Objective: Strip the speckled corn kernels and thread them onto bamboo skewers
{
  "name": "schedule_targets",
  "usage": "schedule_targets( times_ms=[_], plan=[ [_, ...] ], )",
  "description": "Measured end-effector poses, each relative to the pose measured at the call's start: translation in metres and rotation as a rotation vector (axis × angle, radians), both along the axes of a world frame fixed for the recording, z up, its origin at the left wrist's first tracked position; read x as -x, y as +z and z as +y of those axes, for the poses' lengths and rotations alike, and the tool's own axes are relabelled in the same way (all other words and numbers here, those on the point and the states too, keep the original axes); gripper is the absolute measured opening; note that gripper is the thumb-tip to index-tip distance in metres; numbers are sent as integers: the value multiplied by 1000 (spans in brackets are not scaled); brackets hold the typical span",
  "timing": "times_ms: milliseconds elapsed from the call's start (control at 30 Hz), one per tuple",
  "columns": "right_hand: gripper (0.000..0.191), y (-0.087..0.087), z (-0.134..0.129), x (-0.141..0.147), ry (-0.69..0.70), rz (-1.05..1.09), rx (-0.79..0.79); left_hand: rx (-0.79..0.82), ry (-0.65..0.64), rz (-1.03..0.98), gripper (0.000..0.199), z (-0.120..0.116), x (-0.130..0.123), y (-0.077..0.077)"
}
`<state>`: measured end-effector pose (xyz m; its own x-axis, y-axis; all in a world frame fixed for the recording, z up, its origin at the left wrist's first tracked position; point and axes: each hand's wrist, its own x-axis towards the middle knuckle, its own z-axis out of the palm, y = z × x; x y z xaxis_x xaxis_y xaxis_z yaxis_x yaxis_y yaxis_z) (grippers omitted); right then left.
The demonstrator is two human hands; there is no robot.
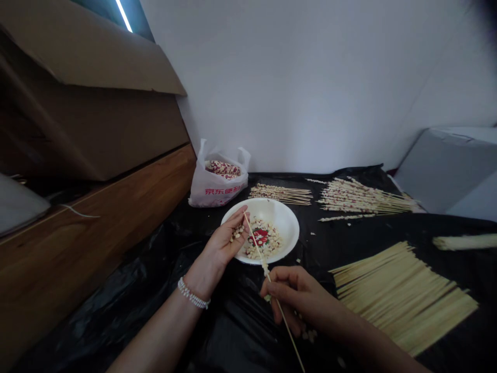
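A thin wooden skewer (287,324) runs from my left fingertips down past my right hand, with several pale pieces threaded partway along it. My left hand (230,235) is cupped over the left rim of a white bowl (289,233), with small pale pieces in its palm and its fingertips at the skewer's upper tip. Between the thumb and fingers of my right hand (293,298), below the bowl, the skewer is pinched just under the threaded pieces. Loose pale and dark-red pieces (274,241) lie in the bowl, around a red pattern on its bottom.
Behind the bowl are a white plastic bag (219,189) of red and white pieces and two piles of threaded skewers (279,194). Bare skewers (404,295) spread at the right on black plastic sheeting. Cardboard box (93,119) at left, pale box (446,171) at right.
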<state>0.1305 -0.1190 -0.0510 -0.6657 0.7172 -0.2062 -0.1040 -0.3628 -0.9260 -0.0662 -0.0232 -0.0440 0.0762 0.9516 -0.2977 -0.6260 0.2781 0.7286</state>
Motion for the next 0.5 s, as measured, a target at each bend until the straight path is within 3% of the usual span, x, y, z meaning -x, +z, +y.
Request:
schedule_targets(
  times_ms=[233, 500],
  plan=[
    [36, 0, -2, 1, 6, -12, -10, 34, 50, -45, 42, -8, -13, 15],
    [34, -1, 0, 1, -12, -3, 2, 103, 127, -107, 42, -7, -16, 18]
  ],
)
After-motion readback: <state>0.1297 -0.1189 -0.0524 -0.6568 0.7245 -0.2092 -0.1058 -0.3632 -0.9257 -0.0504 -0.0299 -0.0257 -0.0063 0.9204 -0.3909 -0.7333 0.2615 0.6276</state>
